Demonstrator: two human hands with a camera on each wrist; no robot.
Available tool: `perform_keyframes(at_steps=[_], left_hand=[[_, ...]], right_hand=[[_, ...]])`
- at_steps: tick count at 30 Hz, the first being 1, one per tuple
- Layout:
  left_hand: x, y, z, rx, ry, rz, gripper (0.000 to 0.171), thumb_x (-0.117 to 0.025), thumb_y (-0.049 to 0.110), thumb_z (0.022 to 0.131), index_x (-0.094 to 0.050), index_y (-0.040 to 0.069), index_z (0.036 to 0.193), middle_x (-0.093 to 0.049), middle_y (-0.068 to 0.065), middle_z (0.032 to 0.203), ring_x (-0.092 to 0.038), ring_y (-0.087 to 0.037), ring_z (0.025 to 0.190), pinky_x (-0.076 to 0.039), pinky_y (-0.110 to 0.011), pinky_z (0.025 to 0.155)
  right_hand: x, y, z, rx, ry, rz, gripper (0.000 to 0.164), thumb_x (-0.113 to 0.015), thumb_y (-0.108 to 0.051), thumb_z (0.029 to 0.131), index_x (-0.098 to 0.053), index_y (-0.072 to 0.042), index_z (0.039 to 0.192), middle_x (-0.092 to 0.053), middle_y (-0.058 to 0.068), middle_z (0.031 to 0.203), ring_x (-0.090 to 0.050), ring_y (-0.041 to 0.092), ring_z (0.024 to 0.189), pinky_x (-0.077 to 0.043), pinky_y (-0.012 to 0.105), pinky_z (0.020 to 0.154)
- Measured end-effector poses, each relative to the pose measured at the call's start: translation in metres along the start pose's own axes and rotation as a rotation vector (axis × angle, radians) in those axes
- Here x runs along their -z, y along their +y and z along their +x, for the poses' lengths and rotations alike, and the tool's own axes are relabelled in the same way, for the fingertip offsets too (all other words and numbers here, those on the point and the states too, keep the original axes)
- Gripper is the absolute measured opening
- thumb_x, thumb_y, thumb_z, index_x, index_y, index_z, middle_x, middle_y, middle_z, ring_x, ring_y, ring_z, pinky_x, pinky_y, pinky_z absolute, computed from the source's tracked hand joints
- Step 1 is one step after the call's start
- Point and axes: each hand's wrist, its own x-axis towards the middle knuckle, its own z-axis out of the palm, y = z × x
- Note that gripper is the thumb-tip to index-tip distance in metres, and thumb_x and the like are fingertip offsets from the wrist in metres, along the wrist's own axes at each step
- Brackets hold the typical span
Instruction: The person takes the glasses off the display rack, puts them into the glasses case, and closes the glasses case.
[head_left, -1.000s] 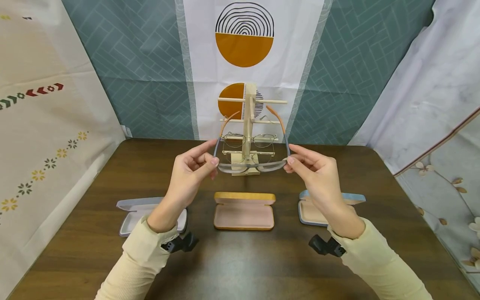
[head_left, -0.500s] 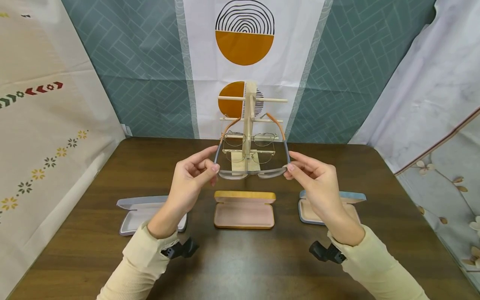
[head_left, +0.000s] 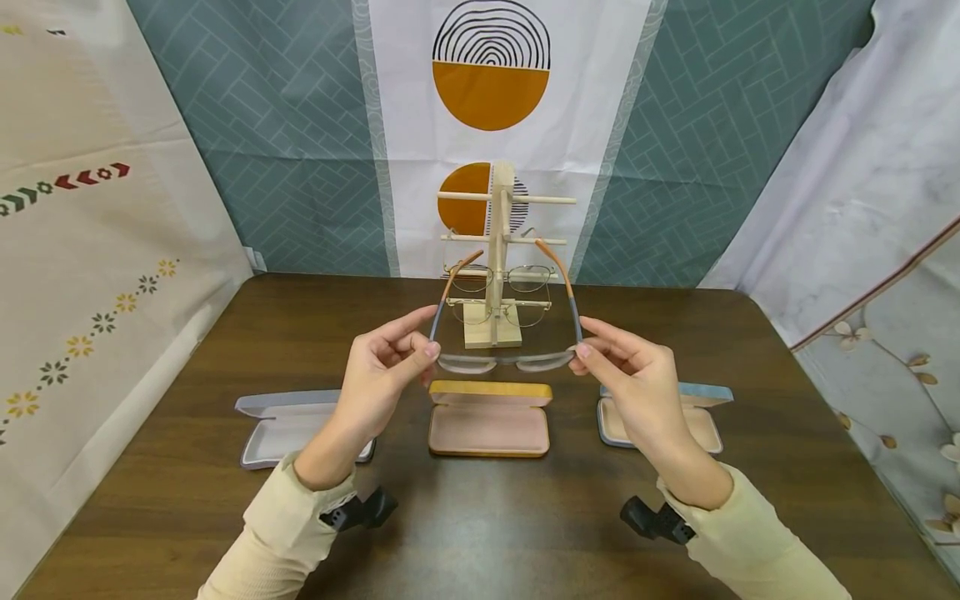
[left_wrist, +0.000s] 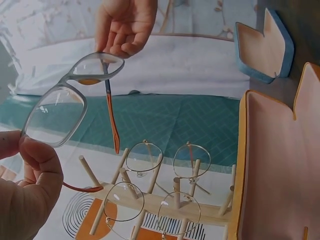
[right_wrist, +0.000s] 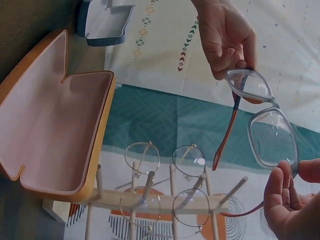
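A pair of glasses (head_left: 506, 360) with a translucent grey frame and grey-to-orange temples is held up in both hands. My left hand (head_left: 386, 367) pinches its left front corner between thumb and fingers, and my right hand (head_left: 633, 375) pinches the right one. Both temples are unfolded and point away toward the wooden display stand (head_left: 498, 242). Through the left wrist view the clear lenses and grey bridge (left_wrist: 65, 80) show up close. Two thin wire-rimmed pairs sit on the stand's lower pegs, the lower one's round lens (left_wrist: 125, 201) showing beneath the other.
An open yellow case (head_left: 489, 430) with pink lining lies on the brown table (head_left: 480, 533), just below the glasses. To its left is an open lilac-grey case (head_left: 288, 407), partly behind my left wrist. An open blue case (head_left: 705, 395) lies at right, partly covered by my right hand.
Both hands have lowered the glasses toward me, from in front of the stand's base to just above the yellow case's lid in the head view. The cases and stand have stayed put.
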Motion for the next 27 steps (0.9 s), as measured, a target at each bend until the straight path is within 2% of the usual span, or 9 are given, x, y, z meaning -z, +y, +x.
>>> perform_keyframes(at_steps=[12, 17, 27], left_hand=[[0.001, -0.005, -0.012, 0.027, -0.024, 0.0, 0.044, -0.053, -0.013, 0.082, -0.04, -0.02, 0.124, -0.059, 0.004, 0.066, -0.049, -0.01, 0.052, -0.045, -0.021, 0.053], [0.001, -0.007, -0.016, 0.032, -0.033, 0.01, 0.044, -0.053, -0.014, 0.082, -0.04, -0.02, 0.124, -0.058, 0.004, 0.065, -0.049, -0.01, 0.052, -0.045, -0.02, 0.054], [0.003, -0.009, -0.022, 0.063, -0.046, 0.056, 0.044, -0.054, -0.012, 0.083, -0.04, -0.019, 0.124, -0.056, 0.005, 0.064, -0.048, -0.01, 0.053, -0.045, -0.021, 0.054]], right_hand=[[0.002, 0.003, -0.011, 0.029, -0.015, -0.048, 0.032, -0.06, 0.01, 0.081, -0.056, 0.015, 0.112, -0.067, -0.001, 0.077, -0.063, 0.01, 0.065, -0.052, 0.022, 0.064], [0.003, 0.008, -0.016, 0.046, -0.024, -0.034, 0.031, -0.059, 0.012, 0.081, -0.056, 0.015, 0.112, -0.068, 0.0, 0.077, -0.064, 0.011, 0.065, -0.052, 0.022, 0.064], [0.004, 0.013, -0.02, 0.002, -0.021, -0.056, 0.032, -0.06, 0.011, 0.081, -0.055, 0.016, 0.112, -0.068, -0.001, 0.077, -0.064, 0.01, 0.065, -0.052, 0.023, 0.065]])
